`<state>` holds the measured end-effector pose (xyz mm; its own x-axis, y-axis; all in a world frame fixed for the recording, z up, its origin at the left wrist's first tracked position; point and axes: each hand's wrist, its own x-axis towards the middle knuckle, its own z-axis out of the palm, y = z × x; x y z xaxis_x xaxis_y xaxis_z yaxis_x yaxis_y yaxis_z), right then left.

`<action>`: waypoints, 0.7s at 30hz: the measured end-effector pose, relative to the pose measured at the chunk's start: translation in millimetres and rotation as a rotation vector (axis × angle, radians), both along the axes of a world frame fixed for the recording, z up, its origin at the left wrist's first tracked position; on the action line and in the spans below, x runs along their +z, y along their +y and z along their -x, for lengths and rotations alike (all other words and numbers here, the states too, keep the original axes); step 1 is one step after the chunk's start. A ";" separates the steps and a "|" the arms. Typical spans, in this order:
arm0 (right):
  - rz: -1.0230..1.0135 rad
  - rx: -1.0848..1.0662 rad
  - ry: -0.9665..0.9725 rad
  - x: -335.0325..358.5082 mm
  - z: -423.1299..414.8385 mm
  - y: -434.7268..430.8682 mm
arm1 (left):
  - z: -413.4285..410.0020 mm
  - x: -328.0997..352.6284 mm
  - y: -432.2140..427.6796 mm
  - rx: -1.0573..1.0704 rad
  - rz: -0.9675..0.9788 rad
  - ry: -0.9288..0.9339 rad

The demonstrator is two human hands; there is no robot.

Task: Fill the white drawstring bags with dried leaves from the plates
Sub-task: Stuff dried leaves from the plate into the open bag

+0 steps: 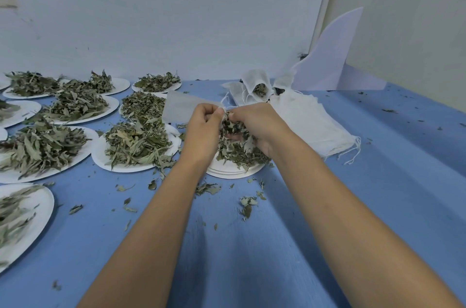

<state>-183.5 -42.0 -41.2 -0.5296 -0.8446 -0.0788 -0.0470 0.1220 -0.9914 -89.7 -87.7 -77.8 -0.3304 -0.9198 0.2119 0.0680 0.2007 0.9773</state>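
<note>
Above a crumb-strewn blue tabletop point(277, 232), the left hand point(204, 126) pinches the mouth of a white drawstring bag point(179, 107). The right hand point(254, 123) curls around a clump of dried leaves point(233, 126) over a plate stack point(234, 170). Leaf-heaped plates point(136, 151) lie left, spare bags point(307, 121) behind right, then a pale wall point(176, 17).

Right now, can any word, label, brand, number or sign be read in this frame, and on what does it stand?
None. The paper plates, the drawstring bag in the left hand, the dried leaves in the right hand, the stack of bags, the blue table cover and the white board bear no print.
</note>
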 end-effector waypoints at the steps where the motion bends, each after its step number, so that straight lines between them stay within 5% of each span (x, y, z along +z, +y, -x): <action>1: 0.011 -0.006 -0.005 -0.7 0.3 -0.1 | -0.2 0.9 0.8 -0.028 -0.005 0.019; 12: 0.052 -0.025 -0.294 -1.8 4.8 -5.1 | -0.8 -3.0 -0.2 -0.315 0.020 -0.017; 21: 0.216 -0.009 -0.399 -13.0 -2.2 -10.0 | 8.9 -6.0 7.7 -0.121 0.299 -0.084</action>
<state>-181.3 -51.9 -54.2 -0.5007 -0.8598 -0.1005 0.3445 -0.0913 -0.9343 -98.6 -80.0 -83.8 -0.4613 -0.7740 0.4337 0.0301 0.4748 0.8796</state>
